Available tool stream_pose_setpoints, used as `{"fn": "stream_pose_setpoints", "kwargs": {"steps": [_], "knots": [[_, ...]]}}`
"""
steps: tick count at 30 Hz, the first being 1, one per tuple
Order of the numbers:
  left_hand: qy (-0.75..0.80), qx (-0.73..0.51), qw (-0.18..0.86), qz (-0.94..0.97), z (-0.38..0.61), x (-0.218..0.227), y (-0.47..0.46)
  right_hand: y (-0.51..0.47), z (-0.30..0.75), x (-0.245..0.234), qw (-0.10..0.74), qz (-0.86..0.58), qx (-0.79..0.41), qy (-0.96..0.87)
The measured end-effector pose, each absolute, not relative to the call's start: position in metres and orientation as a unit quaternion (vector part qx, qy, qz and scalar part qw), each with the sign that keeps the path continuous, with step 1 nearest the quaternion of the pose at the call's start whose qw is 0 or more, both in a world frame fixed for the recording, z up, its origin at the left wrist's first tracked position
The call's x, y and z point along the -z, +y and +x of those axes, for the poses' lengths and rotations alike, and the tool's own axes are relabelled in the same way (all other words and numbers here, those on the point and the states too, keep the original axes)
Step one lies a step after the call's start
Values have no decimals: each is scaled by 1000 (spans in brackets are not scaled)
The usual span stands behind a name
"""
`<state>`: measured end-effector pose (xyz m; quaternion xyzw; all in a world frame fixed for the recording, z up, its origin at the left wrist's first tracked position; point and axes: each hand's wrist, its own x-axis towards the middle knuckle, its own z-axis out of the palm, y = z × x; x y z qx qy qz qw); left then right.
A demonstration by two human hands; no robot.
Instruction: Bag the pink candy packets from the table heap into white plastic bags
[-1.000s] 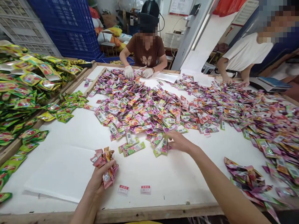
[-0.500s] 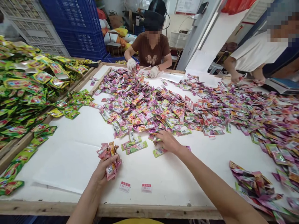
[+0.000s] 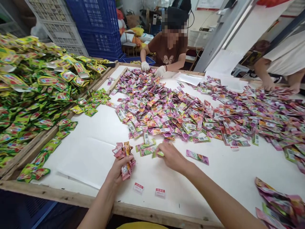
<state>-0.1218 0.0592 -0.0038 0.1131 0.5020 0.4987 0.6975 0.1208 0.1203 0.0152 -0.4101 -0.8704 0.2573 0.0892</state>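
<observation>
Two hands, left hand [image 3: 119, 169] grip closed round sachet bundle [image 3: 124, 152], right hand [image 3: 172, 156] grip loosely curled, touching green sachet [image 3: 159, 153].

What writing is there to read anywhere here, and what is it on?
Nothing reads clearly.
Two red-and-white tags by the table edge: print blurred.
Sachets in the pile, and the bundle in the left hand: barcodes and print too small.
Green packets: blurred.
Brown shirt: print unreadable.

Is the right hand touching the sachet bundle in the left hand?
Apart. Head view shows bare table between right hand and sachet bundle, gripped by left hand.
</observation>
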Motion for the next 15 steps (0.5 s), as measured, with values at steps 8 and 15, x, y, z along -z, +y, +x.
{"fn": "stream_pose_setpoints", "kwargs": {"steps": [8,15], "knots": [[469,-529,699,106,-128,-4,56,118,68,10,73,-442,-157,-880],[448,-456,746,187,-104,-8,38,76,48,-16,377,-476,-593,-529]]}}
